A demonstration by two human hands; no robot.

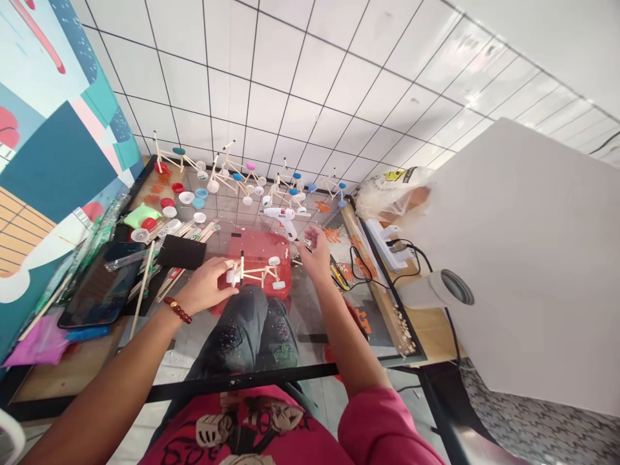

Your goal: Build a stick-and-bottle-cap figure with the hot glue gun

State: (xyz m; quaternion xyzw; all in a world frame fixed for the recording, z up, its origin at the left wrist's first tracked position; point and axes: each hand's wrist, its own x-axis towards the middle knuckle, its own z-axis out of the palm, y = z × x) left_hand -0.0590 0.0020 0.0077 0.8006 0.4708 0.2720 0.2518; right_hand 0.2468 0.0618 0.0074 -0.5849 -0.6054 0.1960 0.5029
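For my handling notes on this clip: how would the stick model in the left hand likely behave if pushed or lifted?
The stick model is probably light for its size, being a thin open frame. That slender build looks fragile; hard squeezing might break it. Its white discs resemble wheels, so it may roll.

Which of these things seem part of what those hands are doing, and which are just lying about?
Likely in the job: stick model in the left hand; glue gun near the right hand; wooden sticks; bottle caps.
Probably just lying about: phone; plastic bag; pink packet.
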